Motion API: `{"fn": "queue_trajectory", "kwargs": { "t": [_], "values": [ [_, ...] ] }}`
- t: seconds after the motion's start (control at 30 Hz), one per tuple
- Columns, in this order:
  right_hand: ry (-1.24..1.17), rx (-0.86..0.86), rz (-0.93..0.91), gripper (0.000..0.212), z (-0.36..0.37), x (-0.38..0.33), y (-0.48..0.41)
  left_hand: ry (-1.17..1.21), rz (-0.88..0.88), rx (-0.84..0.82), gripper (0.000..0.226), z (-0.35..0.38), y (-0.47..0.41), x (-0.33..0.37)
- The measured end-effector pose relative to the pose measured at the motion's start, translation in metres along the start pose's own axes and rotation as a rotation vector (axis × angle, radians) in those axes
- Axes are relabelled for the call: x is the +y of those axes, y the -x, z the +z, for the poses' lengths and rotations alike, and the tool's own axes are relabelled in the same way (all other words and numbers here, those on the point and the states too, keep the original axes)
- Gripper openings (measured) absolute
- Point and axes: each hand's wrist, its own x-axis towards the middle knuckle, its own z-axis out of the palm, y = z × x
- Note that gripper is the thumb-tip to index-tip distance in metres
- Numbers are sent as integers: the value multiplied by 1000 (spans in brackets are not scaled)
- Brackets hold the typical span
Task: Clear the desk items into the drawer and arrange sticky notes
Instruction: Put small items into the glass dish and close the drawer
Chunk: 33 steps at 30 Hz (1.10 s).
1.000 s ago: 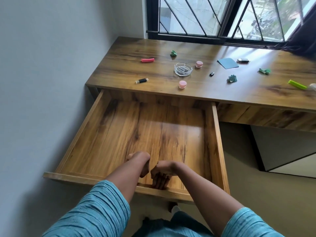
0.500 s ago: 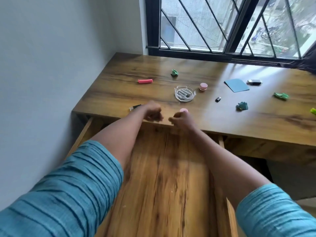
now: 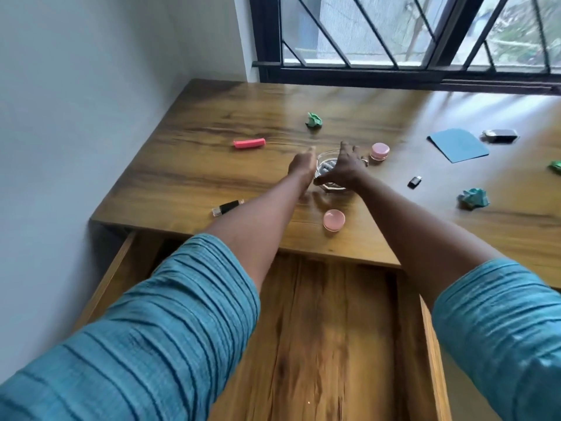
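A clear glass dish [image 3: 326, 164] holding small grey pieces stands mid-desk. My right hand [image 3: 346, 168] lies over it with fingers spread and the thumb at its near rim. My left hand [image 3: 301, 166], blurred, has straight fingers right beside the dish's left side. On the desk [image 3: 188, 177] lie crumpled sticky notes: green [image 3: 314, 120], teal [image 3: 473, 198], and another green [image 3: 557, 166] at the right edge. A blue sticky pad [image 3: 458, 144] lies flat at the back right. The open drawer [image 3: 318, 329] is below my arms.
Also on the desk: a pink-red stick [image 3: 249, 143], a black tube [image 3: 227, 207], two pink round jars [image 3: 334, 220] [image 3: 379, 151], a small black piece [image 3: 414, 181] and a black-and-silver item [image 3: 499, 135]. A wall runs along the left, a barred window behind.
Both hands left the drawer's front edge and reached forward over the desk to the glass dish. The view moved closer to the desk.
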Motion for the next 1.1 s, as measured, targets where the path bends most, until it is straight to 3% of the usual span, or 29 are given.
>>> {"fn": "queue_trajectory", "kwargs": {
  "t": [0.23, 0.5, 0.83, 1.1],
  "values": [
    [5, 56, -30, 90, -3, -2, 8, 95, -38, -37, 36, 7, -10, -16],
    [8, 92, -116, 94, -22, -14, 63, 128, 56, -64, 19, -16, 19, -20],
    [84, -20, -100, 100, 6, -15, 179, 144, 38, -68, 31, -45, 122, -80],
    [48, -111, -1, 78, 69, 24, 286, 181, -51, -136, 33, -35, 208, -176]
  ]
}}
